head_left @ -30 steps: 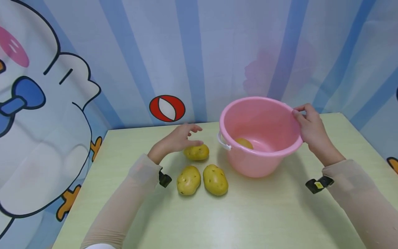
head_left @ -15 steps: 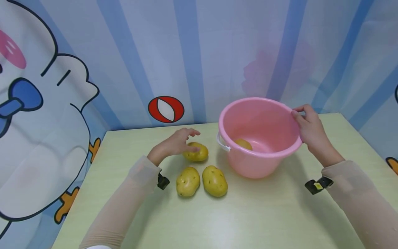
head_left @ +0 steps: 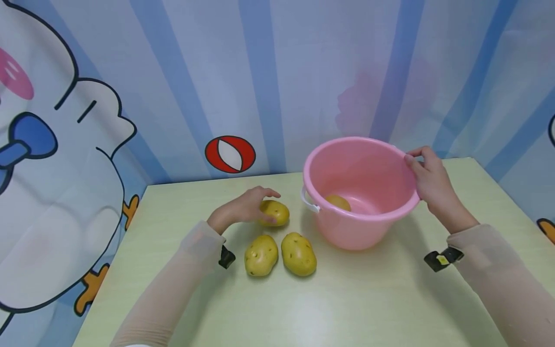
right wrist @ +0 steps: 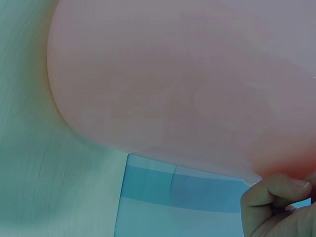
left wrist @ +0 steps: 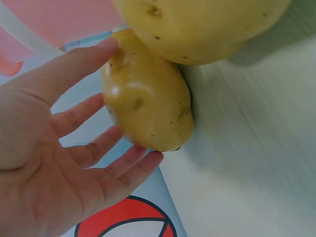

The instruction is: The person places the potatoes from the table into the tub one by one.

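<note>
The far potato (head_left: 279, 210) lies on the table (head_left: 347, 299) left of the bucket (head_left: 353, 233), the left grip (head_left: 244, 205) spread loosely round it with no firm hold to be seen, while the right grip (head_left: 432, 178) pinches the bucket's rim. The far potato should prove stiff, fairly light and apt to roll, so best taken across its middle. Its long axis runs roughly sideways, one end toward the bucket.

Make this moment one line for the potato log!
left hand: spread around far potato | right hand: grips pink bucket by rim | inside bucket: another potato | table: nearer left potato, nearer right potato
</note>
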Action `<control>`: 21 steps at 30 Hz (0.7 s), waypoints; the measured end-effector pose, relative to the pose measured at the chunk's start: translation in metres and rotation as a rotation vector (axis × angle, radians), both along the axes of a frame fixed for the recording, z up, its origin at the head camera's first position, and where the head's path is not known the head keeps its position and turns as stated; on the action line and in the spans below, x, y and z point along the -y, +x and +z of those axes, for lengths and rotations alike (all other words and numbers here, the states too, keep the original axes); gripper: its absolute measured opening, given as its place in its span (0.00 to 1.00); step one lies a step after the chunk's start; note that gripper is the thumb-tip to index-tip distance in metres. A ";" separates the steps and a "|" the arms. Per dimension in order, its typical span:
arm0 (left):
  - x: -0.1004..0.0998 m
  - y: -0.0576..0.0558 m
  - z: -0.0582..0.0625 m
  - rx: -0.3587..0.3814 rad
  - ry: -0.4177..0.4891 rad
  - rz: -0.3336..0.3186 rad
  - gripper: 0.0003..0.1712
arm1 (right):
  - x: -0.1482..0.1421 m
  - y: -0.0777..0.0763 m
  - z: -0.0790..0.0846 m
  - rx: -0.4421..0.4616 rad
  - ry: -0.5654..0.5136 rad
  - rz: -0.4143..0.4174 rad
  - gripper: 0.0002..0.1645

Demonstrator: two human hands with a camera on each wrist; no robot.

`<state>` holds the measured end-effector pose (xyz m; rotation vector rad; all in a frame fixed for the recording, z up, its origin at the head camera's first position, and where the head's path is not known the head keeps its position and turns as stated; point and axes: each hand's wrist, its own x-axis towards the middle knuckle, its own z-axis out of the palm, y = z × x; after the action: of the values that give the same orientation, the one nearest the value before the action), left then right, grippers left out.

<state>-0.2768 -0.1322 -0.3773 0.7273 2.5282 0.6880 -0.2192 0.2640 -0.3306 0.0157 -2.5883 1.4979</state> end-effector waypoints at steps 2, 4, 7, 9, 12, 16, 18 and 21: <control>0.000 -0.001 -0.002 -0.002 -0.004 -0.007 0.39 | 0.000 0.000 0.000 -0.001 -0.002 0.002 0.28; 0.001 -0.001 -0.004 0.000 -0.004 -0.015 0.39 | 0.000 0.000 0.001 -0.004 -0.006 0.002 0.28; 0.001 -0.001 -0.007 0.000 -0.005 -0.031 0.39 | 0.001 0.001 0.001 -0.007 -0.012 0.000 0.27; 0.000 -0.001 -0.009 0.003 -0.006 -0.036 0.39 | 0.001 0.001 0.001 -0.007 -0.016 0.001 0.27; -0.001 -0.001 -0.012 0.001 -0.009 -0.037 0.39 | 0.002 0.002 0.001 -0.008 -0.019 0.007 0.27; -0.002 -0.002 -0.016 0.000 -0.015 -0.025 0.39 | 0.002 0.002 0.001 -0.014 -0.018 0.011 0.27; -0.002 -0.002 -0.018 -0.001 -0.020 -0.018 0.39 | 0.001 0.002 0.001 -0.015 -0.018 0.010 0.27; -0.002 -0.002 -0.020 0.001 -0.023 -0.003 0.40 | 0.001 0.001 0.001 -0.012 -0.021 0.011 0.27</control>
<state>-0.2792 -0.1300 -0.3973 0.7228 2.5290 0.6570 -0.2179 0.2630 -0.3293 0.0362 -2.5665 1.5242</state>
